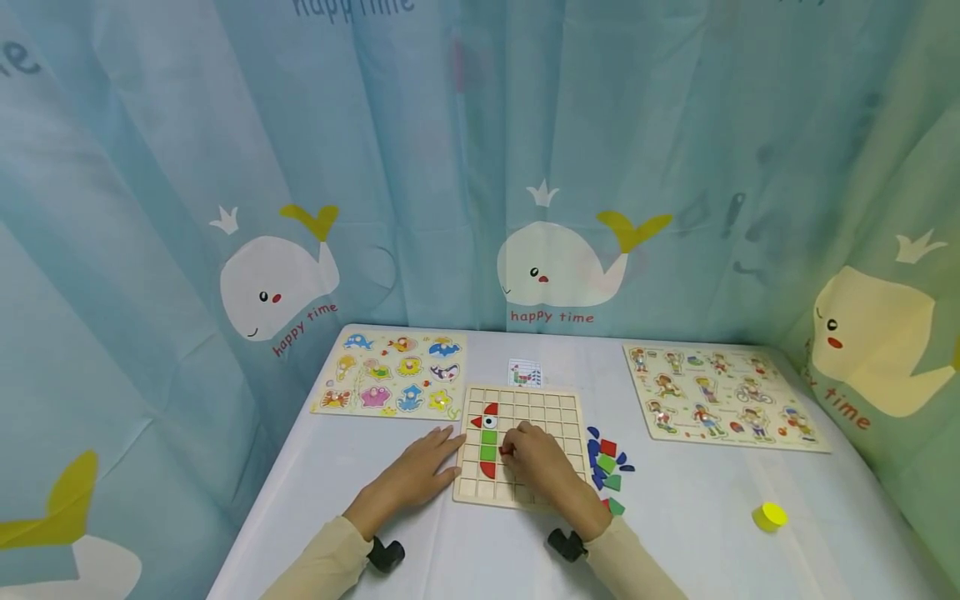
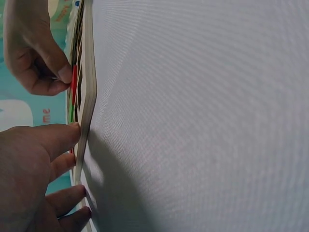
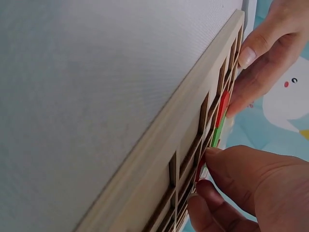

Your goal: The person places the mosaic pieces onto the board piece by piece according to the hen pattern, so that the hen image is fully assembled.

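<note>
A wooden grid board (image 1: pixel 555 402) lies on the table. In one column sit a red piece (image 1: pixel 491 409), a white eye tile (image 1: pixel 490 422), two green squares (image 1: pixel 488 437) and a lower red rounded piece (image 1: pixel 488 470). A red triangle (image 1: pixel 477 422) is left of the eye. My right hand (image 1: pixel 538 460) pinches a small red piece (image 3: pixel 199 168) low over the grid, just right of the green squares; its shape is mostly covered by the fingers. With fingers extended, my left hand (image 1: pixel 422 467) rests along the board's left edge.
Blue, red and green pieces (image 1: pixel 607 463) lie loose at the board's right. A picture card (image 1: pixel 524 373) is behind the board. A sea-animal puzzle (image 1: pixel 390 375) stands back left, a figure puzzle (image 1: pixel 723 396) back right, and a yellow cylinder (image 1: pixel 770 517) front right.
</note>
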The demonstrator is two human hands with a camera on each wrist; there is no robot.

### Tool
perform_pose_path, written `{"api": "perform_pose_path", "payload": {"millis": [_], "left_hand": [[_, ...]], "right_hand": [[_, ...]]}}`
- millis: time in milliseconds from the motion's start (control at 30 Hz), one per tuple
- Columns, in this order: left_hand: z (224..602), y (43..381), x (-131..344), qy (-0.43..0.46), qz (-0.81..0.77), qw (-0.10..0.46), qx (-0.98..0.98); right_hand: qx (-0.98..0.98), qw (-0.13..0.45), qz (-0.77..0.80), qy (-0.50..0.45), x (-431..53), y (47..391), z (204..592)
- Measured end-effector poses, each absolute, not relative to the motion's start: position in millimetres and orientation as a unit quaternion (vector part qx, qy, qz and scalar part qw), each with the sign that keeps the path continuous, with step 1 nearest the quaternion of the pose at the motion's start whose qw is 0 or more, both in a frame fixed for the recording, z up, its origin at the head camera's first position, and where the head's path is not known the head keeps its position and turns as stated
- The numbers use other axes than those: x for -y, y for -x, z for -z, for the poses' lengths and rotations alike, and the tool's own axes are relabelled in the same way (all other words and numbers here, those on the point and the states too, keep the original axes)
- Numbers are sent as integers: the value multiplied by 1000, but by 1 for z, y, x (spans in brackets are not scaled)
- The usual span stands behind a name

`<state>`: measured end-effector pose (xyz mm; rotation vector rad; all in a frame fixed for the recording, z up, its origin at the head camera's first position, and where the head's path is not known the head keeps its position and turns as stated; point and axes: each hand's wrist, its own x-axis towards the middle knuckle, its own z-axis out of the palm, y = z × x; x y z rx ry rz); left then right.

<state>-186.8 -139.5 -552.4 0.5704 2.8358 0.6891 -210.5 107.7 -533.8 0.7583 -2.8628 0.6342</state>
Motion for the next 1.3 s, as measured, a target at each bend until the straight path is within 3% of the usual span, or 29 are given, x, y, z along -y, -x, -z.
{"api": "perform_pose_path", "payload": {"millis": [333,700,1067,1300], "left_hand": [[555,187,139,-185,-235,85,-950],[556,186,139,-175,-233,93,-952],[553,186,140,-179,-237,90,-951],[552,186,138,-179,-237,92,-950]], "right_hand": [[953,14,-222,-207,-122,207,525],[966,-5,-230,-122,-213,223,519],[954,-129,-269,-14,-272,250,526],[954,-95,-283,-15,-272,253,527]]}}
